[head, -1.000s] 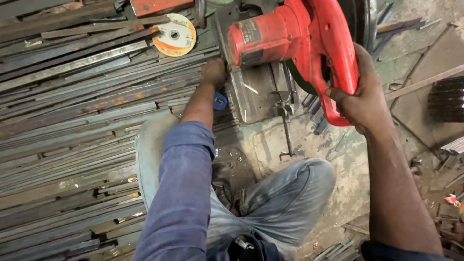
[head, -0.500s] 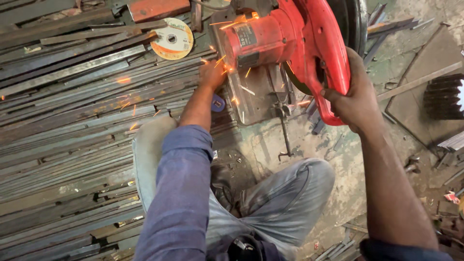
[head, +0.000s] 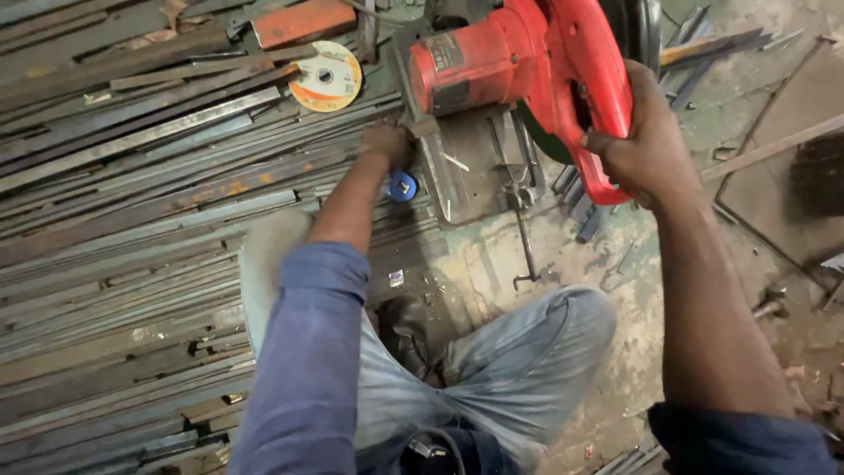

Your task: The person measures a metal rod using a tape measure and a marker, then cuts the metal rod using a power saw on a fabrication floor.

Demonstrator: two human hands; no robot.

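Note:
A red chop saw (head: 519,62) stands on its grey metal base (head: 479,167) in front of me. My right hand (head: 646,145) grips the saw's red handle (head: 602,114), with the saw head raised. My left hand (head: 385,145) presses down on long metal strips (head: 290,171) right beside the base's left edge. A small blue tape measure (head: 403,186) lies just below that hand. My knees in light jeans (head: 519,361) are bent under me on the floor.
Long steel bars (head: 114,290) cover the floor to the left. A spare yellow cutting disc (head: 327,77) and an orange block (head: 303,22) lie at the back. Short cut pieces (head: 580,207) sit right of the base. Metal frames (head: 774,176) lie at the right.
Sparks flew at the blade half a second ago and have stopped. The saw head has lifted slightly. Both hands keep their places.

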